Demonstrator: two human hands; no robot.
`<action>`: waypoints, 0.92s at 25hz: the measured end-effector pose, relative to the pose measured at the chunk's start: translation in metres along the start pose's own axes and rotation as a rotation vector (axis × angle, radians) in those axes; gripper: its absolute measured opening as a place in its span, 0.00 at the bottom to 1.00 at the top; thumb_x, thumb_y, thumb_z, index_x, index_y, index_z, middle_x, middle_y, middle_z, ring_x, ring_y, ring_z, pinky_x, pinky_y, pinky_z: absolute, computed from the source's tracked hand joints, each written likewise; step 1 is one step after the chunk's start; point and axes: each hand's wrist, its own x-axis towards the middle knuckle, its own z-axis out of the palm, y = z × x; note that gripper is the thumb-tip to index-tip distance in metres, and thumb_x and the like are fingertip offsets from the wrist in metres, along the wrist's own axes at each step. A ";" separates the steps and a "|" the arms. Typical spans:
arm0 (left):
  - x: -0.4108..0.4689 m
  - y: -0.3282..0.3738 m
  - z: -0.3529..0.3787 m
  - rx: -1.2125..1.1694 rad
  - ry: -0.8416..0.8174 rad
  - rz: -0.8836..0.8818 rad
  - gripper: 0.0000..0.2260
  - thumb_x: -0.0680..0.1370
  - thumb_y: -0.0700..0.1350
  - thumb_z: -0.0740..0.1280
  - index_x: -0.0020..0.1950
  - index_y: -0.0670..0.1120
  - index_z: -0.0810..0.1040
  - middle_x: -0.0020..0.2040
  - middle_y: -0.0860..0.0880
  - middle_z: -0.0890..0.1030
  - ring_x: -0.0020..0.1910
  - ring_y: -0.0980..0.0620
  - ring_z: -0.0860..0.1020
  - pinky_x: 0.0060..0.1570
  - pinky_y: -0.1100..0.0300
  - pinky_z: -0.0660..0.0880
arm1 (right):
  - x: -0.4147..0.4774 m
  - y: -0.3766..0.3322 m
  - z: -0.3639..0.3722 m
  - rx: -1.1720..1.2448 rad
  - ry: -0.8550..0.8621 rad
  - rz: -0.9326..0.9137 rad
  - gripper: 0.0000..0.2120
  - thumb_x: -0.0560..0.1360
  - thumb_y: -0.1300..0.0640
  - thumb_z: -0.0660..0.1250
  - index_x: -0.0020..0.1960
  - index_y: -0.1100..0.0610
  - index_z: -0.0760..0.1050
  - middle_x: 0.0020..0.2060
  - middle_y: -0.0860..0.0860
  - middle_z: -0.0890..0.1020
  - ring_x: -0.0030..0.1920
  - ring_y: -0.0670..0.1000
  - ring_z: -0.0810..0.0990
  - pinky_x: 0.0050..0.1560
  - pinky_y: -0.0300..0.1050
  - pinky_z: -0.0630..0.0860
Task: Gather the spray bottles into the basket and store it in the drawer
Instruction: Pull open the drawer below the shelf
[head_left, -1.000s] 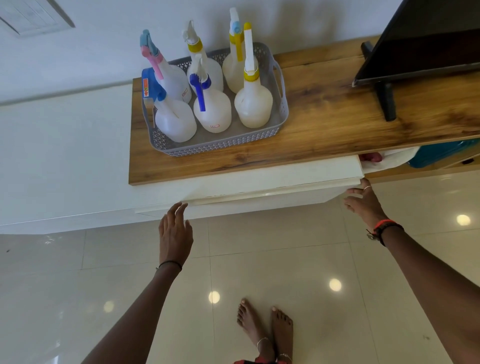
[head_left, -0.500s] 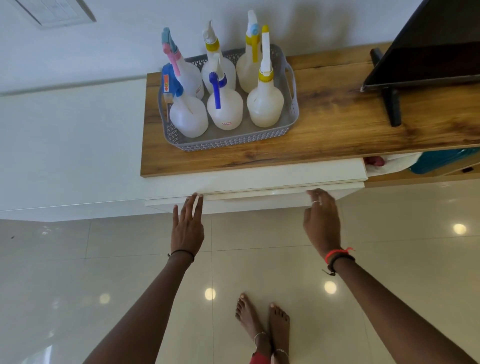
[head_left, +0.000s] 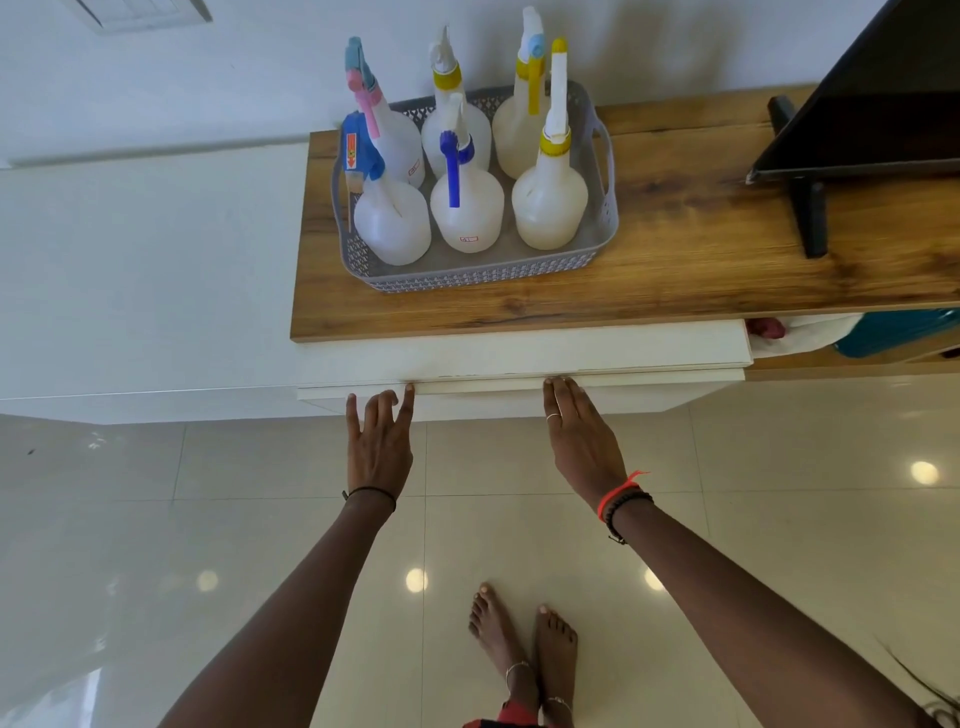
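A grey perforated basket stands on the left end of the wooden cabinet top. Several white and cream spray bottles stand upright in it, among them one with a blue trigger and one with a yellow collar. Below the top, the white drawer front sticks out slightly. My left hand is spread, its fingertips at the drawer's top edge. My right hand lies flat with fingertips touching the same edge further right. Neither hand holds anything.
A black TV on a stand occupies the right of the cabinet top. An open shelf to the right of the drawer holds a teal object and white cloth. My bare feet stand on the glossy tiled floor.
My right hand slid left from the drawer's right corner to its middle. My left hand moved right along the edge. The view shifted so the cabinet looks closer and more centred.
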 end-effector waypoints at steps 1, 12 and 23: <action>0.000 0.000 0.001 -0.006 -0.023 -0.007 0.29 0.76 0.35 0.58 0.76 0.46 0.59 0.60 0.43 0.73 0.62 0.44 0.72 0.74 0.42 0.53 | 0.000 -0.002 -0.001 0.002 -0.006 0.022 0.26 0.72 0.72 0.58 0.71 0.69 0.65 0.67 0.64 0.73 0.69 0.61 0.71 0.69 0.51 0.70; -0.020 0.007 -0.001 -0.020 -0.100 -0.048 0.28 0.78 0.39 0.55 0.78 0.48 0.50 0.63 0.45 0.69 0.63 0.47 0.69 0.74 0.42 0.51 | -0.015 -0.014 -0.002 0.082 -0.134 0.050 0.26 0.78 0.69 0.49 0.76 0.69 0.49 0.75 0.63 0.58 0.76 0.60 0.57 0.77 0.51 0.54; -0.040 0.007 -0.005 -0.105 -0.228 0.088 0.23 0.78 0.33 0.51 0.75 0.40 0.59 0.77 0.44 0.60 0.77 0.50 0.55 0.77 0.53 0.45 | -0.048 -0.025 -0.003 0.185 -0.175 0.059 0.27 0.74 0.73 0.52 0.72 0.63 0.61 0.75 0.64 0.58 0.78 0.59 0.52 0.78 0.48 0.50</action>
